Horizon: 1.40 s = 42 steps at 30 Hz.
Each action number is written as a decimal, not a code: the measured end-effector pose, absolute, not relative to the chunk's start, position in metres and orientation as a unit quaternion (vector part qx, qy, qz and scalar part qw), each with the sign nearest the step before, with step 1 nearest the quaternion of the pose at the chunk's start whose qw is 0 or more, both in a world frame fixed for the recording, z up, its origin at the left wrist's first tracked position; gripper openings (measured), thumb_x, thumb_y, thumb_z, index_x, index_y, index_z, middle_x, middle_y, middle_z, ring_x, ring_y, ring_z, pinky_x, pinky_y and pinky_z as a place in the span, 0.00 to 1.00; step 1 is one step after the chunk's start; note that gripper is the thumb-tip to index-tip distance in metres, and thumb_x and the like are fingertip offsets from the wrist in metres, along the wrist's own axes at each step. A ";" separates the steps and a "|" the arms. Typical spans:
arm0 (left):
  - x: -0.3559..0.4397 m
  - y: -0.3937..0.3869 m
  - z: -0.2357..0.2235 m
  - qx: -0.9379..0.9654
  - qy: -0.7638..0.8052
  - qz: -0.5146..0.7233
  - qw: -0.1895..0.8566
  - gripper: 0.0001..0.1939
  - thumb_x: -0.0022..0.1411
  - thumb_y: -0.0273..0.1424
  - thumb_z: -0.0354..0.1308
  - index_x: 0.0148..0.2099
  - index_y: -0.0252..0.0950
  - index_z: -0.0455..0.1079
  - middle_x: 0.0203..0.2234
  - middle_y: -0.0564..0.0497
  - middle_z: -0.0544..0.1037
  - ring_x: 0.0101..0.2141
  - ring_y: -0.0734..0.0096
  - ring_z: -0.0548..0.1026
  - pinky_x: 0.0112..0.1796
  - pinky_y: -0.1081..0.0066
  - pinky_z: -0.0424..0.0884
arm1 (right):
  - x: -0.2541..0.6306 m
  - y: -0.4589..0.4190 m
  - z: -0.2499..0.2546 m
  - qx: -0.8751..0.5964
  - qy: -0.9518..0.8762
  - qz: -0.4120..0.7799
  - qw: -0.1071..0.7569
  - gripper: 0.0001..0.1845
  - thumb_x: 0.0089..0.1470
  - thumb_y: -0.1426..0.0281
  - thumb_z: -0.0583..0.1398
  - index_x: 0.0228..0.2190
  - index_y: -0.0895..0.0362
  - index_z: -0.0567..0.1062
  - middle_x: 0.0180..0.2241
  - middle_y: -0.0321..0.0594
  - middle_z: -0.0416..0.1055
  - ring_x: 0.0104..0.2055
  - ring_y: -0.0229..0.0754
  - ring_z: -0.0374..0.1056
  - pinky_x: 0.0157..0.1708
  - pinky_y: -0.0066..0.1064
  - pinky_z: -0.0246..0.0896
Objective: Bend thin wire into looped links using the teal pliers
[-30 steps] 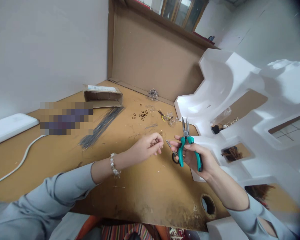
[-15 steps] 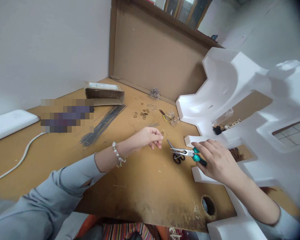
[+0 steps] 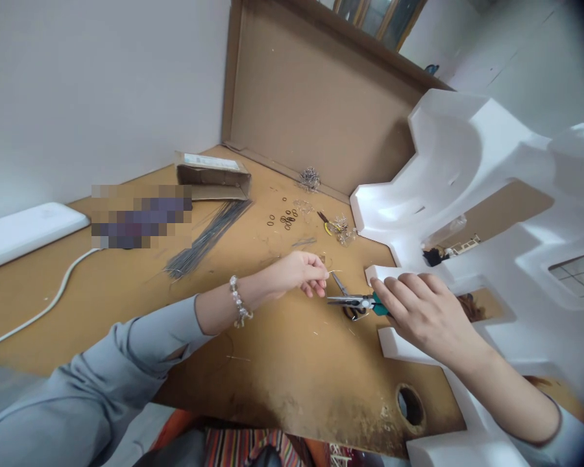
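Note:
My right hand grips the teal handles of long-nose pliers; their steel jaws point left, level over the table. My left hand is pinched shut on a thin piece of wire just left of the jaw tips. A beaded bracelet circles that wrist. Black-handled scissors lie on the brown table under the pliers.
A bundle of grey wires, a flat cardboard box, small black rings, yellow-handled cutters and wire clusters lie farther back. White foam packing fills the right. A cable hole sits near the front edge.
My right hand has turned the pliers from upright to pointing left and lowered them toward my left hand. My left hand stayed pinched and shifted slightly right.

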<state>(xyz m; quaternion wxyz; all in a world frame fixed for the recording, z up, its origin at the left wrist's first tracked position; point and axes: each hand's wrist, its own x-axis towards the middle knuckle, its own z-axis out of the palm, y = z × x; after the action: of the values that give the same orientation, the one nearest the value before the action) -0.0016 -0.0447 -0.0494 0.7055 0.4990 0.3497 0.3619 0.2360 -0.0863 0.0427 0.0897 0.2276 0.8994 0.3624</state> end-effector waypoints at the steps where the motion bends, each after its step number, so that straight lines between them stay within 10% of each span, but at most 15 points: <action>1: -0.002 -0.044 -0.049 0.495 0.351 0.361 0.708 0.06 0.55 0.27 0.57 0.27 0.31 0.65 0.19 0.52 0.74 0.21 0.79 0.73 0.22 0.79 0.65 | 0.236 -0.086 0.043 0.225 0.899 0.364 0.089 0.18 0.56 0.76 0.51 0.48 0.60 0.66 0.34 0.46 0.70 0.37 0.48 0.60 0.34 0.39 0.50; 42: -0.001 -0.041 -0.054 0.480 0.327 0.329 0.744 0.05 0.53 0.26 0.56 0.26 0.31 0.66 0.17 0.51 0.74 0.19 0.78 0.73 0.24 0.77 0.68 | 0.233 -0.087 0.044 0.192 0.898 0.392 0.060 0.16 0.56 0.78 0.52 0.47 0.62 0.67 0.26 0.41 0.67 0.31 0.44 0.58 0.31 0.36 0.47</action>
<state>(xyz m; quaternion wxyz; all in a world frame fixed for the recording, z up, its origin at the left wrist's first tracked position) -0.0013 -0.0407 -0.0537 0.7443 0.4804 0.3269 0.3293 0.2328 -0.0866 0.0439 0.0598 0.1919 0.8978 0.3918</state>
